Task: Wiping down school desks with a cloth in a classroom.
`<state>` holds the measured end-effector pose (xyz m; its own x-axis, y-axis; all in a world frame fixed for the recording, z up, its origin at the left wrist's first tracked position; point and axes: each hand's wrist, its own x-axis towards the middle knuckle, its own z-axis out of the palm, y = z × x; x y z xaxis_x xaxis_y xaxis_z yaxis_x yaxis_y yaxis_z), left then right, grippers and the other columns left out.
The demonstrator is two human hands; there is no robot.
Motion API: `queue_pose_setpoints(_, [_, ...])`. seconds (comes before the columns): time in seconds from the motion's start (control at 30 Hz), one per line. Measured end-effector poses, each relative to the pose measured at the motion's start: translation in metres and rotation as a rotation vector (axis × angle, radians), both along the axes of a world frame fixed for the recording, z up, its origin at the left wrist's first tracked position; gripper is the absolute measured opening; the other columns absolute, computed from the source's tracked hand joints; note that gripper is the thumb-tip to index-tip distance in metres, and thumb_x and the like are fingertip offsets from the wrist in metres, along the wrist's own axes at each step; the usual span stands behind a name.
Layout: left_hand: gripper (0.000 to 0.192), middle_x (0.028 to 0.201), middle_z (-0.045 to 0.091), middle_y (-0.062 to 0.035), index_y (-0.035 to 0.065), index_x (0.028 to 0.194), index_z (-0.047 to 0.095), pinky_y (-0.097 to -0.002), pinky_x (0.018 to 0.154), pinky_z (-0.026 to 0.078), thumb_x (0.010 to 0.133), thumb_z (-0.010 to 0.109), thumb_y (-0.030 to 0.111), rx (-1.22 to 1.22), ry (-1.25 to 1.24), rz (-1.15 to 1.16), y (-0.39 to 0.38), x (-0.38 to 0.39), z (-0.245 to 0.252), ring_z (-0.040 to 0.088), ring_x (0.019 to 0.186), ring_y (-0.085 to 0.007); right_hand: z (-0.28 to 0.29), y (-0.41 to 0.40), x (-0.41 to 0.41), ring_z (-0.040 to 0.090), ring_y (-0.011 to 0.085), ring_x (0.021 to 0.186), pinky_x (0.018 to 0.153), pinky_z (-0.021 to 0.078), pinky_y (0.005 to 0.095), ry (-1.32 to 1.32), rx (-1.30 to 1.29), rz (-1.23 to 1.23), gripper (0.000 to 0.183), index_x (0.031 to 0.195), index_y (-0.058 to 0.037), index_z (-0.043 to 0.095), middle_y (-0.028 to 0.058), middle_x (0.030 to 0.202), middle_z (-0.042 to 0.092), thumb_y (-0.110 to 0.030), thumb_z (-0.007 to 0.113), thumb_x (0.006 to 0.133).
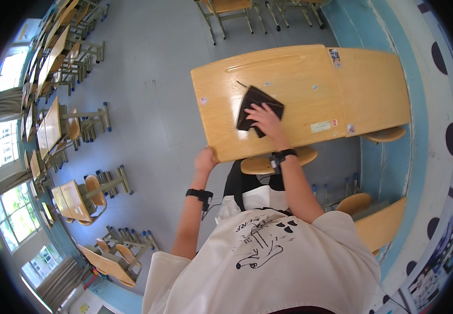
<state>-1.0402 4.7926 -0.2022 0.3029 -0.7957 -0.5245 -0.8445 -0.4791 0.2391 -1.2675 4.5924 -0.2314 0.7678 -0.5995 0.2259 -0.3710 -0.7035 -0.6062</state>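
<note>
A wooden school desk (297, 70) with a light, glossy top stands before me. On its left half lies a dark brown folded cloth (263, 97), with a thin loop sticking out at its far corner. My right hand (265, 119) presses down on this cloth from above, fingers spread over it; motion blurs the hand slightly. At the desk's near left corner, my left hand (206, 160) grips the edge with curled fingers. Dark straps with small devices sit on both wrists.
A second desk (371, 90) adjoins on the right, against the blue wall (416, 129). A wooden chair (258, 166) is tucked at the near side. Stickers and a label (320, 126) dot the desktop. Rows of desks (50, 127) stand left across the grey floor (152, 117).
</note>
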Motion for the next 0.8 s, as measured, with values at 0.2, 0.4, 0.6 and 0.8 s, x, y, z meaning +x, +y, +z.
queue_pose_setpoints(0.2, [0.058,0.090,0.065,-0.0138,0.0015,0.094,0.057,-0.0410,0.072,0.053,0.052,0.086,0.028,0.028,-0.136,0.019,-0.013,-0.020,0.003,0.062,0.090,-0.0324,-0.010,-0.104,-0.206,0.042,0.0292,0.128,0.108,0.0270,0.0495,0.078,-0.027,-0.285,0.032,0.105,-0.0125,0.061,0.0033,0.130,0.055,-0.008,0.067,0.074])
queue_pose_setpoints(0.4, [0.060,0.100,0.063,-0.0124,0.0016,0.100,0.055,-0.0405,0.076,0.052,0.053,0.086,0.024,0.113,-0.191,0.101,-0.005,-0.023,-0.002,0.060,0.096,-0.0308,-0.003,-0.164,-0.293,0.032,0.0284,0.136,0.113,0.0158,0.0466,0.051,0.368,-0.350,0.026,0.110,-0.0085,0.058,0.0053,0.138,0.048,-0.007,0.061,0.085])
queue_pose_setpoints(0.6, [0.075,0.101,0.062,-0.0103,-0.0003,0.119,0.050,-0.0393,0.076,0.053,0.056,0.084,0.020,0.002,-0.237,0.149,0.009,-0.025,-0.019,0.059,0.098,-0.0287,-0.021,-0.148,-0.240,0.031,0.0346,0.135,0.112,0.0164,0.0510,0.086,0.111,-0.304,0.030,0.111,-0.0120,0.061,0.0061,0.140,0.045,-0.011,0.066,0.081])
queue_pose_setpoints(0.8, [0.076,0.103,0.061,-0.0082,0.0001,0.123,0.049,-0.0356,0.077,0.052,0.058,0.082,0.021,-0.013,-0.341,0.051,0.016,-0.028,-0.011,0.059,0.098,-0.0255,-0.026,-0.091,-0.033,0.037,0.0356,0.131,0.110,0.0209,0.0544,-0.009,0.055,0.102,0.032,0.107,-0.0104,0.064,0.0059,0.133,0.052,-0.013,0.069,0.075])
